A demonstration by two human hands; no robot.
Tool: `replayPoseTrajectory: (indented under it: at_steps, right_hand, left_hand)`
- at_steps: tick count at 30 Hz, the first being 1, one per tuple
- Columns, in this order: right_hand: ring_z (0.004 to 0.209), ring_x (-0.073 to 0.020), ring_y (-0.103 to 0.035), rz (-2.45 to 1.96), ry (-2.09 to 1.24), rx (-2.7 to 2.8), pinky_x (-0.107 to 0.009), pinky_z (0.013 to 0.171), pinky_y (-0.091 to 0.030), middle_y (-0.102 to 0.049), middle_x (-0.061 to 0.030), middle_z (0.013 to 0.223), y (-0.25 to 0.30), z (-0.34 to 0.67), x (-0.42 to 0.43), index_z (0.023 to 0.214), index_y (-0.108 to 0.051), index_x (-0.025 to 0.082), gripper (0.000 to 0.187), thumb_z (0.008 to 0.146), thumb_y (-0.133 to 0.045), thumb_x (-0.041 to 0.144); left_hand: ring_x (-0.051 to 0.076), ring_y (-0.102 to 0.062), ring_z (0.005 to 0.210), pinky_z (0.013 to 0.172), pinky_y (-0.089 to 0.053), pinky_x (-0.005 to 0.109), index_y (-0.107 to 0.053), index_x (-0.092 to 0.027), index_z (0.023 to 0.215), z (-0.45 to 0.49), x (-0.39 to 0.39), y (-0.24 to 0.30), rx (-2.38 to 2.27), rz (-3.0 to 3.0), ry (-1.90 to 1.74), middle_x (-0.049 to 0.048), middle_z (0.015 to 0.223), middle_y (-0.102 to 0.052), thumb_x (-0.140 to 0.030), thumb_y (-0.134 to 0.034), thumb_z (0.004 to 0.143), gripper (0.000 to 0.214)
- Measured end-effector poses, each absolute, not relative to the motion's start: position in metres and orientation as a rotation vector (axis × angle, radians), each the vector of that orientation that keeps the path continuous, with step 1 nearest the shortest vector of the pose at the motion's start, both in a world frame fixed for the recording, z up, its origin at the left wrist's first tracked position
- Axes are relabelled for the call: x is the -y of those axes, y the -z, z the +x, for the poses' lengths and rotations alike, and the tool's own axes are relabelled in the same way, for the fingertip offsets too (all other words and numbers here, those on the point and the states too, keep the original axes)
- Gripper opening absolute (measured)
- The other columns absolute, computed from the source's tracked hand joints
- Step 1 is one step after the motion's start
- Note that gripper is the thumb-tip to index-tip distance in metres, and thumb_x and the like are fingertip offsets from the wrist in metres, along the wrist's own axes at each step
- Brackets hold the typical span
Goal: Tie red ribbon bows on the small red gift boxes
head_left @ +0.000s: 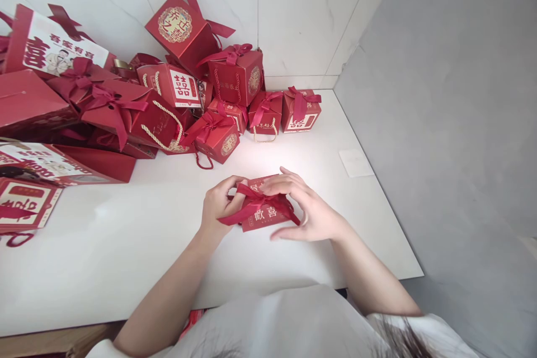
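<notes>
A small red gift box [263, 217] with gold characters and a dark red ribbon [255, 203] across its top lies on the white table [126, 246] in front of me. My left hand [218, 201] grips the box's left end, fingers curled on the ribbon. My right hand [302, 207] rests on the box's right side, fingers bent over the ribbon near its knot.
A heap of red gift boxes with bows and rope handles [176, 95] fills the table's back left. More flat red boxes [29, 190] lie at the left edge. A white slip of paper [354, 162] sits at the right. A grey wall [453, 112] borders the table's right side.
</notes>
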State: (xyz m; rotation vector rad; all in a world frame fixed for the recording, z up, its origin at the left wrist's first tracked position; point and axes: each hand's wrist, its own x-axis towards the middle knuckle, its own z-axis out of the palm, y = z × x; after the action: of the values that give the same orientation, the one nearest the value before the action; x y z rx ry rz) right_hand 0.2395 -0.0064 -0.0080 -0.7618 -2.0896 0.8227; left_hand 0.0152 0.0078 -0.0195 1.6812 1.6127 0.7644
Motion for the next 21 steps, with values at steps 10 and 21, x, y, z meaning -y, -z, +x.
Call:
replayPoseTrajectory:
  at_steps: [10,21]
  right_hand:
    - [0.102,-0.0206,-0.065,-1.026,-0.453,2.133,-0.053,0.12,-0.029,-0.07,-0.0033,0.102,0.013,0.219,0.015,0.112,-0.065,0.025,0.018,0.095,-0.063,0.03]
    - [0.096,-0.0165,-0.066,-0.757,-0.106,2.211,-0.048,0.118,-0.036,-0.071,-0.0007,0.095,0.014,0.221,0.018,0.102,-0.069,0.026,0.013,0.094,-0.062,0.017]
  left_hand:
    - [0.014,-0.063,0.075,0.064,-0.049,0.021,-0.069,-0.021,0.089,0.017,-0.007,0.02,-1.588,1.731,-0.77,-0.001,0.087,-0.073,-0.033,-0.049,0.089,0.023]
    - [0.013,-0.06,0.07,0.066,-0.045,0.022,-0.067,-0.022,0.087,0.017,-0.004,0.018,-1.553,1.671,-0.819,-0.0026,0.081,-0.07,-0.038,-0.046,0.098,0.029]
